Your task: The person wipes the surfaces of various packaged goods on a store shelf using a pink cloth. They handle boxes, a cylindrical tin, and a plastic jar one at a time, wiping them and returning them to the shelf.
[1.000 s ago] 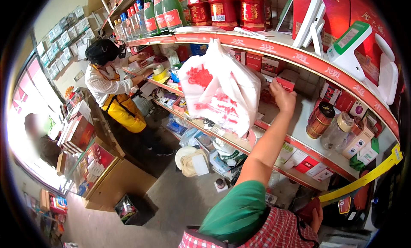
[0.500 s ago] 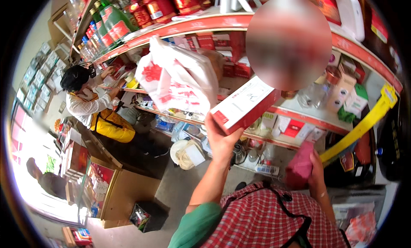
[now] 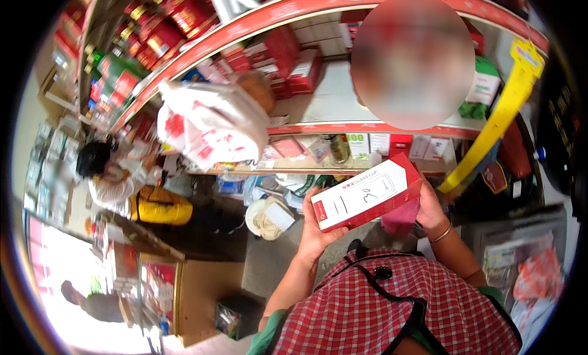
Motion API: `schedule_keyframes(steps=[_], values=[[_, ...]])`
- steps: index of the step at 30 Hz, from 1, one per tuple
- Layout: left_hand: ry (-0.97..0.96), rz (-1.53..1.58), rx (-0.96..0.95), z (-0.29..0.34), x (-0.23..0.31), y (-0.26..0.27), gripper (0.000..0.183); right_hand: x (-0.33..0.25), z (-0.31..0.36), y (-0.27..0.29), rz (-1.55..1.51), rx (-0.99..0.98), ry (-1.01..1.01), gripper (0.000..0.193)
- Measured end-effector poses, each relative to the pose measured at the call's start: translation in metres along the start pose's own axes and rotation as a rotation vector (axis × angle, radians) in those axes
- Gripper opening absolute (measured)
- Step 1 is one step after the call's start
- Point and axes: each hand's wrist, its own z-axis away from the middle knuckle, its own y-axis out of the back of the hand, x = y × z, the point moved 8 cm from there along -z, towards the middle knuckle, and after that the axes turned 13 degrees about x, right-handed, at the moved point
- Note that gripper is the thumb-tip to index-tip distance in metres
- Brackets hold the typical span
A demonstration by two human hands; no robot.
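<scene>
My left hand [image 3: 313, 235] grips the left end of a long red-and-white cardboard box [image 3: 367, 196], its thumb along the lower edge. The box lies tilted in front of my chest, white printed face up, with handwritten marks on it. At its right end is my right hand [image 3: 432, 211], closed around a pink cloth [image 3: 399, 221] that hangs below the box. The cloth is bunched against the box's underside, and the box partly hides those fingers. A bangle circles my right wrist.
Ahead stand shelves [image 3: 324, 107] with red boxes [image 3: 304, 72]. A white plastic bag [image 3: 211, 122] hangs at the shelf edge. A yellow strip [image 3: 490, 119] slants down on the right. Another person [image 3: 116, 177] works at the left shelves. A large cardboard box [image 3: 211, 294] stands on the floor.
The box has come down from the shelf toward my chest. My right hand, with the pink cloth, has risen to the box's right end. The view has shifted to the right.
</scene>
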Motion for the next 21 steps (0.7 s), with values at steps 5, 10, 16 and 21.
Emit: schedule_keyframes(steps=[5,10,16,21], values=[[0.408,0.181,-0.083,-0.024,-0.054,-0.011,0.074,-0.045,0.05,0.004,0.053,0.007,0.173,0.061],[0.775,0.331,-0.299,-0.038,-0.104,-0.05,0.06,-0.023,0.098,0.127,1.09,0.553,0.147,0.052],[0.701,0.046,-0.671,-0.025,-0.129,-0.154,0.069,-0.021,0.201,0.156,0.798,0.837,0.29,0.041],[0.438,-0.119,-0.961,0.028,-0.142,-0.242,0.072,-0.017,0.32,0.151,0.385,1.294,0.542,0.034]])
